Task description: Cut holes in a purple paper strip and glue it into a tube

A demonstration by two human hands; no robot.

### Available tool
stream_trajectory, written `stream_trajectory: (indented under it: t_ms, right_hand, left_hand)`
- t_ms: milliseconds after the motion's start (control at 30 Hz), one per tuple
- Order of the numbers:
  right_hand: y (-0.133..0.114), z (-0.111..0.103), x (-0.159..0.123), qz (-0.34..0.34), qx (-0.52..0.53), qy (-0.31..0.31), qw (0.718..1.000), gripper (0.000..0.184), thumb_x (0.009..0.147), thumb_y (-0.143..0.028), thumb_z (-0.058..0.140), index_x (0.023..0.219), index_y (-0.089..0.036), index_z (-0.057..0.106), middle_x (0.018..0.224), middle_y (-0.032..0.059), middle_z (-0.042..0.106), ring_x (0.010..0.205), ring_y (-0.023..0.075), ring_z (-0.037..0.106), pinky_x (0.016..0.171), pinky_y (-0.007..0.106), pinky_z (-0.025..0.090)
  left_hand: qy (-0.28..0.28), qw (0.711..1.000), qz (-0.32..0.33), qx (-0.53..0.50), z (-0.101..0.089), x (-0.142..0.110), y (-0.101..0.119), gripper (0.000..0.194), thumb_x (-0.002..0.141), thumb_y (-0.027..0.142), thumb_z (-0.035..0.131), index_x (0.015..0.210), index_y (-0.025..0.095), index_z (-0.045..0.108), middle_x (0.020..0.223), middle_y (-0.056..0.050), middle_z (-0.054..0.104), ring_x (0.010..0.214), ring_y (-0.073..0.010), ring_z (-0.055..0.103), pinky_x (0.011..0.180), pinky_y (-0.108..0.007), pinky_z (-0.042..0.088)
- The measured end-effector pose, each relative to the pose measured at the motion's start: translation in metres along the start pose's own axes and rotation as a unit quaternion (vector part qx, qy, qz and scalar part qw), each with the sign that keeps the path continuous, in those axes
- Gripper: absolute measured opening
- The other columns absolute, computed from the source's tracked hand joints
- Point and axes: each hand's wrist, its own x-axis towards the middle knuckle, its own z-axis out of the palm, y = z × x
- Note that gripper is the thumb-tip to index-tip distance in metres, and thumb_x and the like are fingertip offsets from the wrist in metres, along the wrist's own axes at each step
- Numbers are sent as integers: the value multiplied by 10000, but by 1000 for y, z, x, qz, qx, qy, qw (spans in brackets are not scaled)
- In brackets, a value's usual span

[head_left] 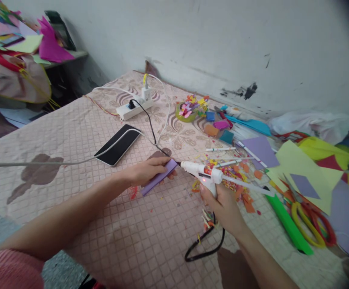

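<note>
A folded strip of purple paper (159, 178) is gripped in my left hand (147, 170), fingers on top and thumb side partly hidden. My right hand (222, 202) is wrapped round the handle of a white glue gun (203, 171). Its dark nozzle points left and meets or nearly meets the strip's upper right end; I cannot tell if they touch. A clear glue stick (248, 185) juts from the gun's back, and a small red light glows on its body. Under my right hand a black cord (206, 256) loops over the cloth.
A phone (118, 145) lies beyond my left hand, with a white cable across it. A power strip (135, 109) stands farther back. Paper scraps (246, 198), a green cutter (290, 224), scissors (308, 224) and coloured sheets (307, 168) spread at right. The wall (207, 48) bounds the back.
</note>
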Motion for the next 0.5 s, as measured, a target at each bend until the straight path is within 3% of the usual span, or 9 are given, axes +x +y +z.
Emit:
stream_trajectory:
  t_ms: [233,500]
  right_hand:
    - [11,-1,16,99,98,60,988,339,873,-475,539,673,-208,480,537,-31,508,498,143,464,518,275,366]
    - [36,4,100,75,168,59,981,360,888,-535,439,776,-202,514,650,-2,596,552,151,581,507,268,492]
  left_hand:
    - [0,1000,5,-20,-1,0,0,246,853,170,495,1083,171,582,974,-48,638,790,-123,578,615,-206,443]
    - [-4,999,18,-31,1,-1,-1,191,839,177,510,1015,174,582,988,-48,639,837,-127,592,606,-194,439]
